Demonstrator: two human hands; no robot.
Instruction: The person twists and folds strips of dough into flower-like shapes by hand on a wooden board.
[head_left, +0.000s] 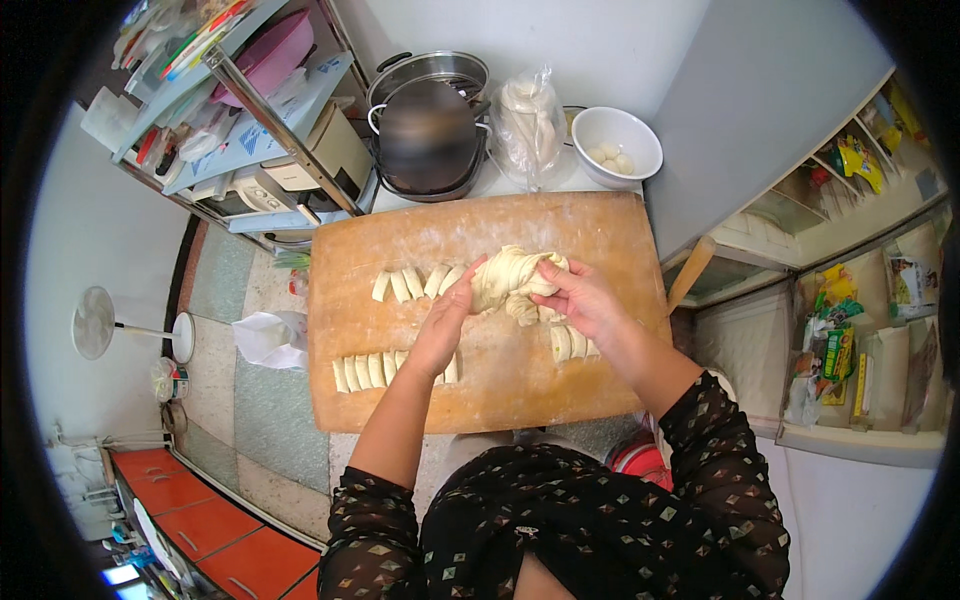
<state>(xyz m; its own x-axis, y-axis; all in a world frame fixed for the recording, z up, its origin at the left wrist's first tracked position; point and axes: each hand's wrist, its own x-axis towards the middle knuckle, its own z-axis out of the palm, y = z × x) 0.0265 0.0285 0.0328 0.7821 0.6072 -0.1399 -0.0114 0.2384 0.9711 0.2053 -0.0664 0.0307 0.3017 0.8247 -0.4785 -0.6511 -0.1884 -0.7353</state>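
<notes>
My left hand (448, 311) and my right hand (583, 300) hold a twisted piece of layered dough (510, 279) between them, over the middle of a floured wooden board (495, 397). The left palm and fingers press its left end, while the right thumb and fingers pinch its right end. Under and just below it, a smaller twisted dough piece (523, 309) shows in part. Cut dough strips (406, 285) stand left of my left hand, some hidden behind it. A longer row of strips (367, 372) runs beneath my left forearm, and another short group (571, 343) sits by my right wrist.
Behind the board are a black pot (427, 142), a plastic bag of dough (529, 124) and a white bowl (619, 146) with round pale balls. A metal shelf (277, 127) stands at left. An open refrigerator (810, 247) is at right, near a wooden rolling-pin-like handle (688, 274).
</notes>
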